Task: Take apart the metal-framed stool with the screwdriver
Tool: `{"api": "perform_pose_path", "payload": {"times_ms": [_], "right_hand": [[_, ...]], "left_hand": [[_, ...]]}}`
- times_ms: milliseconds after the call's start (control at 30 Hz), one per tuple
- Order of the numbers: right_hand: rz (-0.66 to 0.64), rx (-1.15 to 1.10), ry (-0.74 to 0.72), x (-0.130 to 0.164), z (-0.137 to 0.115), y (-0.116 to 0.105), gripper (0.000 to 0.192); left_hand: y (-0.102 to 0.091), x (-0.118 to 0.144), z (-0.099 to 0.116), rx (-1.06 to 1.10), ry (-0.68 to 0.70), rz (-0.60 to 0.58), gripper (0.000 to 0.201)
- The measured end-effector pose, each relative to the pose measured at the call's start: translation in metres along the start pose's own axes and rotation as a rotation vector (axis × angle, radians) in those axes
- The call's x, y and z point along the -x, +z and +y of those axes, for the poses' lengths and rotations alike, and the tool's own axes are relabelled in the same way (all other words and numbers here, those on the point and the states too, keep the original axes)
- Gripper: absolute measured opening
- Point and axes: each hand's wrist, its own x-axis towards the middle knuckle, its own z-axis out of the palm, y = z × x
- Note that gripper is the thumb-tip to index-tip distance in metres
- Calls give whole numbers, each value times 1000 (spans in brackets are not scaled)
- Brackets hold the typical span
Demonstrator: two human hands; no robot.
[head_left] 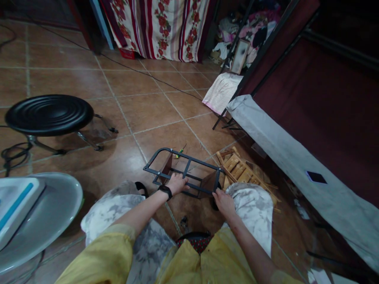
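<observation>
Between my knees is a black metal frame with thin bars, a rounded left end and brown wooden panels set inside it. My left hand, with a black band at the wrist, is closed over the near long bar around its middle. At the right near corner, my right hand grips the frame, its fingertips on the bar. Some fingers are hidden by the frame and by the hands themselves. Just past the frame, on the tiles, lies a screwdriver with a yellow-green handle.
Slatted wooden pieces lie by my right knee. At left stand a round black stool and a grey oval table. A cloth-covered bench with a phone runs along the right. A cable crosses the floor.
</observation>
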Motion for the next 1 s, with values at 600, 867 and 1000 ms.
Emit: {"api": "perform_pose_path", "payload": {"times_ms": [600, 867, 1000], "right_hand": [[82, -285, 22, 13, 16, 10, 25], [86, -173, -4, 3, 11, 14, 20], [64, -89, -23, 2, 8, 15, 20]], "left_hand": [[1, -5, -1, -22, -1, -54, 42], [1, -5, 0, -14, 5, -34, 40], [-3, -4, 2, 2, 6, -55, 40]]}}
